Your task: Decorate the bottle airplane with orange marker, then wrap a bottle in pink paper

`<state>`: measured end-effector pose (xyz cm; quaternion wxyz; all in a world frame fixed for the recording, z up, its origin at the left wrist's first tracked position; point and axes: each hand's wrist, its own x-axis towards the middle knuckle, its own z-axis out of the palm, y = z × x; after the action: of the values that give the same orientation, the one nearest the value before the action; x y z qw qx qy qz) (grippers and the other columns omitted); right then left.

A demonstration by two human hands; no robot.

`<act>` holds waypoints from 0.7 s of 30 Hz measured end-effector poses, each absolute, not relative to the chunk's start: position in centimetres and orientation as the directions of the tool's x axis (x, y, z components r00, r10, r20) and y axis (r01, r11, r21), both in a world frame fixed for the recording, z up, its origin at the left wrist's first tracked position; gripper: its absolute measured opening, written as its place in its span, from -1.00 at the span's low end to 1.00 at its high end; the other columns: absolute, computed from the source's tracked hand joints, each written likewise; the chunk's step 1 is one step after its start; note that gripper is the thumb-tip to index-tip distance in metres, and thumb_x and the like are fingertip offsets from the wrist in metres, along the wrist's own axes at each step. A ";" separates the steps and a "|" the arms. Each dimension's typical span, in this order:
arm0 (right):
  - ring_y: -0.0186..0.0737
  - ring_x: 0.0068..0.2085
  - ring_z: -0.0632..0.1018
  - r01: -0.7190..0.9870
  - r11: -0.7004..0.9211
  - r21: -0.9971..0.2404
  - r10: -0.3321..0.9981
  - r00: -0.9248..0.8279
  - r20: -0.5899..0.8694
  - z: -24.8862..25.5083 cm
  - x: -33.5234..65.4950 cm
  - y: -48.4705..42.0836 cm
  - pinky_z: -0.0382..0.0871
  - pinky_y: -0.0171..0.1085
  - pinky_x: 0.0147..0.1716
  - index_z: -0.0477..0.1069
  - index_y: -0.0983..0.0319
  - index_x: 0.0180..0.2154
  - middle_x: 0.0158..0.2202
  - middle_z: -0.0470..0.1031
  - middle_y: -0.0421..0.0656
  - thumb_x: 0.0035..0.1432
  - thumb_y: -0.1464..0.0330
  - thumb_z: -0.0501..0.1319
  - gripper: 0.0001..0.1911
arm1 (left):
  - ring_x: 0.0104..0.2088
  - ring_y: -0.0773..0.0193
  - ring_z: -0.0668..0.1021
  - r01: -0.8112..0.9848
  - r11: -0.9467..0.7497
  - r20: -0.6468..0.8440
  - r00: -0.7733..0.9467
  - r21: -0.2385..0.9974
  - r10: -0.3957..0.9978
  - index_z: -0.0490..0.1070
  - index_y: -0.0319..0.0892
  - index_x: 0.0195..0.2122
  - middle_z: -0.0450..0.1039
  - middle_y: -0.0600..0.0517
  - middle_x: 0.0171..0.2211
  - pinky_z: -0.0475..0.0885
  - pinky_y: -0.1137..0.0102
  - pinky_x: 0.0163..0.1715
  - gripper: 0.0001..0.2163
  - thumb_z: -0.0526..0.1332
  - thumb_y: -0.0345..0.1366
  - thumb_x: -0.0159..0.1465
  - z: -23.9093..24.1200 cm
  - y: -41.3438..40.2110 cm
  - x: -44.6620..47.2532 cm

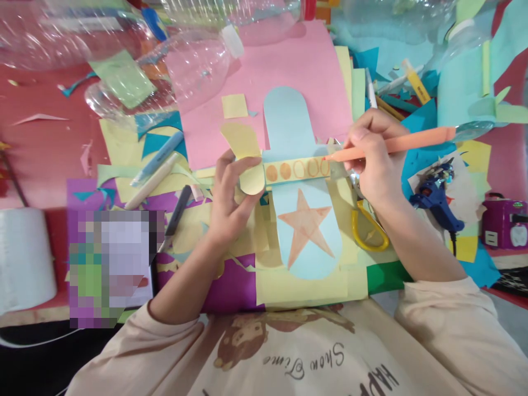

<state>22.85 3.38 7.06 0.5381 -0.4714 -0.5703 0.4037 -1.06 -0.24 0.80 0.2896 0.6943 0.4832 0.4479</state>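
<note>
In my right hand (377,157) is an orange marker (416,142), its tip at the right end of a pale yellow strip (284,171). Several orange circles run along the strip; the two leftmost are filled in, the others look like outlines. The strip crosses a light blue paper shape with rounded ends (287,115), and an orange star (306,228) is coloured on its lower part. My left hand (233,192) pinches the paper craft at its left end, by a rounded yellow paper flap (252,179). Under the craft lie pale yellow sheets (313,291).
Yellow-handled scissors (369,231) lie beside my right wrist, with a blue glue gun (439,203) farther right. Clear plastic bottles (193,66) lie along the back over pink paper (264,60). Several markers (159,159) are scattered left of my left hand. A green-tinted bottle (462,82) stands at right.
</note>
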 end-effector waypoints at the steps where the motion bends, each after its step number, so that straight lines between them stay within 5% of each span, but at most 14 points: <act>1: -0.39 -0.65 0.28 0.119 0.244 -0.962 0.969 -0.001 0.246 7.1 22.7 3.2 0.24 -0.29 -0.66 0.27 0.12 -0.53 -0.62 0.26 -0.32 0.15 0.21 0.24 -0.72 | 0.09 -0.01 0.42 0.413 -0.370 0.340 0.146 0.832 0.929 0.36 0.12 0.05 0.33 0.00 0.02 0.39 0.03 0.08 -0.64 0.24 -0.02 0.23 0.8 -0.3 -1.0; 7: -0.36 -0.57 0.38 0.204 0.219 -0.954 0.970 -0.155 0.189 7.0 22.4 2.4 0.41 -0.26 -0.49 0.24 0.12 -0.51 -0.59 0.30 -0.31 0.17 0.16 0.26 -0.68 | 0.05 0.03 0.44 0.415 -0.365 0.331 0.155 0.833 0.931 0.38 0.17 0.03 0.32 0.00 0.01 0.39 0.10 0.08 -0.66 0.27 -0.07 0.21 1.0 -0.3 -0.9; 21: -0.40 -0.54 0.33 0.327 0.378 -0.866 0.924 -0.199 0.328 6.5 22.2 2.3 0.19 -0.30 -0.54 0.17 0.17 -0.57 -0.61 0.21 -0.32 0.20 0.27 0.24 -0.63 | 0.04 0.06 0.44 0.500 -0.372 0.327 0.178 0.782 0.928 0.37 0.05 0.04 0.32 -0.04 0.02 0.41 0.14 0.07 -0.65 0.20 -0.02 0.25 1.1 -0.5 -0.9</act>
<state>22.20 2.29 6.49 0.4478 -0.4475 -0.6988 0.3332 -0.90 -0.46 1.08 0.2630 0.7211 0.4951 0.4072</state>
